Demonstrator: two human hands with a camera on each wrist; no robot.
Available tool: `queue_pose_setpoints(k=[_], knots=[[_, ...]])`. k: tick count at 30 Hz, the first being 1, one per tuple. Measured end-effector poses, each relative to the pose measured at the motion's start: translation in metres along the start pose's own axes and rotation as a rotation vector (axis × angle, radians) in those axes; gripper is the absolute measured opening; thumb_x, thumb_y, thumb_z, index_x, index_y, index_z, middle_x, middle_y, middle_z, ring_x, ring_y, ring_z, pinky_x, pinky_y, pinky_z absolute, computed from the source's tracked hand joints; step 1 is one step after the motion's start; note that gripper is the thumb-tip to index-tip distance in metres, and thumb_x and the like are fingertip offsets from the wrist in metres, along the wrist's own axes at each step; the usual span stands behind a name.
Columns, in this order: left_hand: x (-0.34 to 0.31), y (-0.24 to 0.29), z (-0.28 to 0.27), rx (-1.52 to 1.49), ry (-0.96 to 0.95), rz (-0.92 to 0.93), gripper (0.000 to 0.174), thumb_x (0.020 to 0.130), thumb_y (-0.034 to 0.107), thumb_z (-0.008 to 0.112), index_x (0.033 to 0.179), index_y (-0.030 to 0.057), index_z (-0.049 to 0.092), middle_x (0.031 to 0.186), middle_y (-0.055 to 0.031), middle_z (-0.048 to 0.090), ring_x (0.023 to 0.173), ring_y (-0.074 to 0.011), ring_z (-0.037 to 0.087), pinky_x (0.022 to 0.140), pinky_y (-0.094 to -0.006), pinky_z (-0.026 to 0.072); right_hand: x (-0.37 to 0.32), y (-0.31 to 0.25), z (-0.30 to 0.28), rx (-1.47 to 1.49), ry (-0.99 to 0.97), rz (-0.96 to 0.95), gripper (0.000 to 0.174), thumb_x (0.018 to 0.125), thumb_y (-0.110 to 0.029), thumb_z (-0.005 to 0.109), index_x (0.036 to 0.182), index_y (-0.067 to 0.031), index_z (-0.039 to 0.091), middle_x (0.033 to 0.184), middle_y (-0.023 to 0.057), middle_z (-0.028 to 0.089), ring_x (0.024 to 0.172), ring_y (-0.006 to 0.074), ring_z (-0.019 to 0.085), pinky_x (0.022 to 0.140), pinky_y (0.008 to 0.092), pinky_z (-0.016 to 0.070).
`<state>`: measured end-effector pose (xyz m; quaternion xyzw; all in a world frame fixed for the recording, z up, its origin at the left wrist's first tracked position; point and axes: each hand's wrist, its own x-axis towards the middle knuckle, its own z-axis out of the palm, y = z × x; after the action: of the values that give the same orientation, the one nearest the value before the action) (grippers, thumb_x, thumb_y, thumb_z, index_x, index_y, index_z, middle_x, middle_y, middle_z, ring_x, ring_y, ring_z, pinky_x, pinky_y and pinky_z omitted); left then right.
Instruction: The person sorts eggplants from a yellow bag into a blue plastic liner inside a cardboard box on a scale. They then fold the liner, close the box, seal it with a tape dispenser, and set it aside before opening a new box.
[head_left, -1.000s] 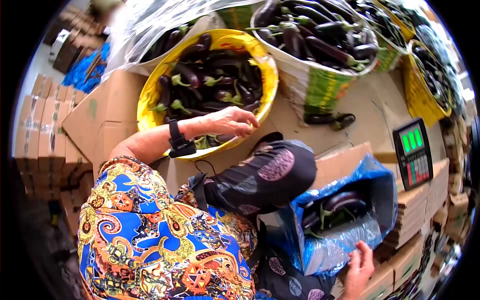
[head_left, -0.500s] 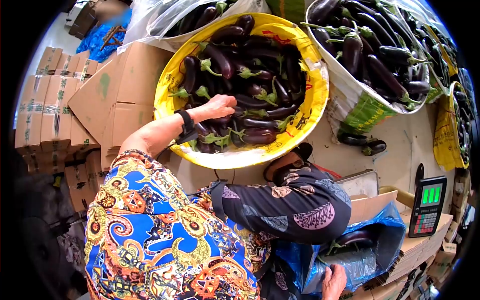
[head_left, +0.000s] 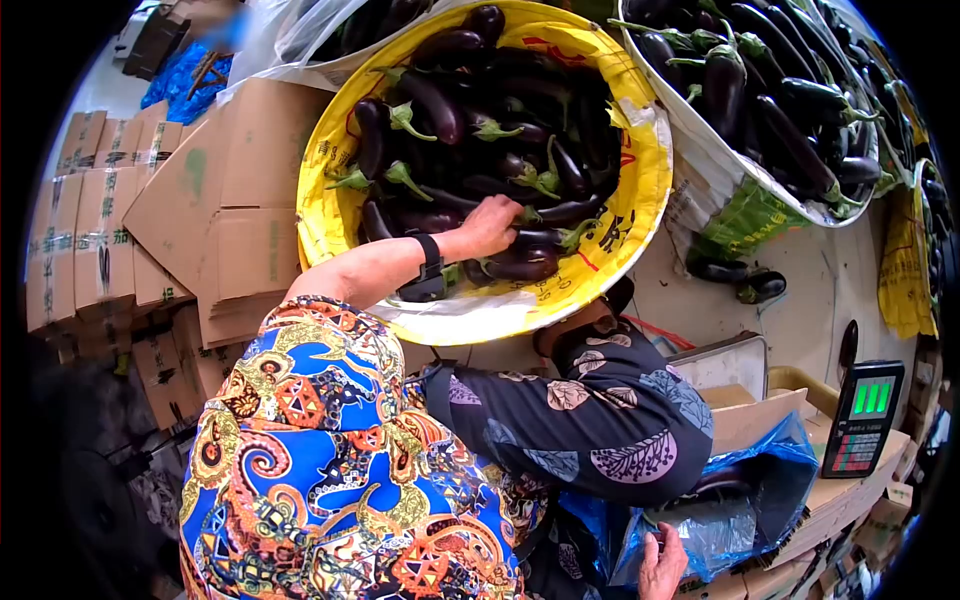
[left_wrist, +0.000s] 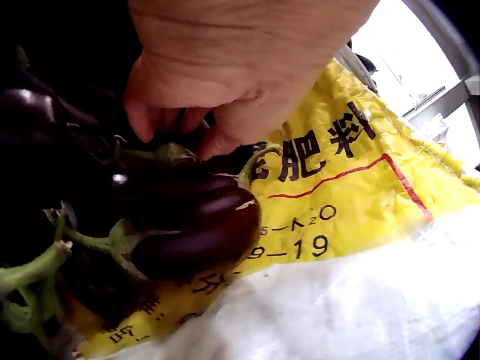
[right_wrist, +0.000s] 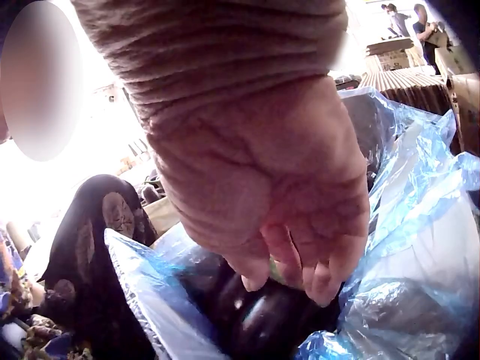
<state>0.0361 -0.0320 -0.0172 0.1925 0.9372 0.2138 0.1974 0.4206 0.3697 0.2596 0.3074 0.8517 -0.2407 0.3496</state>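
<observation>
In the head view my left hand (head_left: 490, 226) reaches into a yellow-lined tub (head_left: 335, 140) full of dark purple eggplants (head_left: 430, 105). Seen from the left wrist, that hand's thumb and fingers pinch an eggplant at its green cap (left_wrist: 176, 154); much of this eggplant is hidden. Another eggplant (left_wrist: 199, 240) lies just below it, near the yellow wall. My right hand (right_wrist: 277, 195), fingers loosely bent with nothing gripped, hangs over a carton lined with blue plastic (right_wrist: 420, 225). A few eggplants (right_wrist: 262, 315) lie inside, right below the fingertips.
A white sack (head_left: 770, 175) of eggplants stands beyond the tub, with two loose eggplants (head_left: 760, 287) on the floor by it. A scale display (head_left: 863, 420) stands right of the carton. Flattened cardboard (head_left: 265, 190) leans at left. My knee (head_left: 630, 440) lies between tub and carton.
My left hand has come down from above the tub's near rim into the eggplants, then shifted right and closed at one. My right hand has moved left along the carton's near side.
</observation>
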Motion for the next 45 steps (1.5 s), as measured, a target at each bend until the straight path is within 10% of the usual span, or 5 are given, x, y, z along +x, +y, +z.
queue_pose_setpoints(k=[13, 22, 31, 41, 45], knots=[[0.010, 0.022, -0.112, 0.420, 0.518, 0.375, 0.045, 0.071, 0.000, 0.066, 0.115, 0.0055, 0.060, 0.120, -0.0118, 0.057, 0.112, -0.0326, 0.053, 0.093, -0.0418, 0.0461, 0.011, 0.004, -0.002, 0.034, -0.021, 0.049, 0.034, 0.097, -0.027, 0.059, 0.124, -0.0060, 0.062, 0.111, 0.0203, 0.069, 0.104, 0.0375, 0.065, 0.089, 0.0420, 0.0490], [0.044, -0.037, -0.147, 1.087, 0.136, 0.122, 0.037, 0.076, 0.012, 0.063, 0.113, 0.0110, 0.059, 0.115, -0.0137, 0.056, 0.110, -0.0331, 0.054, 0.081, -0.0436, 0.0503, 0.039, 0.048, 0.028, 0.069, 0.174, -0.308, 0.025, 0.094, -0.012, 0.061, 0.116, -0.0017, 0.062, 0.095, 0.0162, 0.067, 0.080, 0.0299, 0.064, 0.072, 0.0386, 0.0513], [0.029, 0.113, -0.224, 0.025, 0.373, 0.335, 0.052, 0.080, 0.006, 0.075, 0.129, 0.0091, 0.059, 0.116, -0.0090, 0.066, 0.107, -0.0165, 0.064, 0.092, -0.0315, 0.0523, 0.017, 0.036, -0.005, 0.497, 0.451, 0.020, 0.024, 0.092, -0.010, 0.064, 0.114, 0.0000, 0.065, 0.099, 0.0132, 0.072, 0.090, 0.0196, 0.069, 0.081, 0.0318, 0.0534], [0.050, 0.347, -0.189, -0.944, -0.322, 0.732, 0.068, 0.090, 0.036, 0.063, 0.144, 0.0010, 0.041, 0.132, -0.0179, 0.056, 0.122, -0.0263, 0.057, 0.110, -0.0396, 0.0417, -0.005, 0.050, -0.030, 0.969, 0.492, -0.061, 0.038, 0.097, -0.028, 0.064, 0.124, -0.0019, 0.063, 0.114, 0.0068, 0.068, 0.104, 0.0143, 0.063, 0.090, 0.0294, 0.0504], [0.051, 0.447, -0.127, -1.143, -1.376, 0.857, 0.089, 0.087, 0.057, 0.060, 0.150, 0.0013, 0.030, 0.146, -0.0225, 0.040, 0.139, -0.0277, 0.033, 0.116, -0.0472, 0.0301, -0.010, 0.040, -0.034, 1.366, 0.469, -0.432, 0.069, 0.096, -0.056, 0.056, 0.137, -0.0001, 0.052, 0.132, 0.0133, 0.058, 0.122, 0.0209, 0.057, 0.101, 0.0351, 0.0449]])
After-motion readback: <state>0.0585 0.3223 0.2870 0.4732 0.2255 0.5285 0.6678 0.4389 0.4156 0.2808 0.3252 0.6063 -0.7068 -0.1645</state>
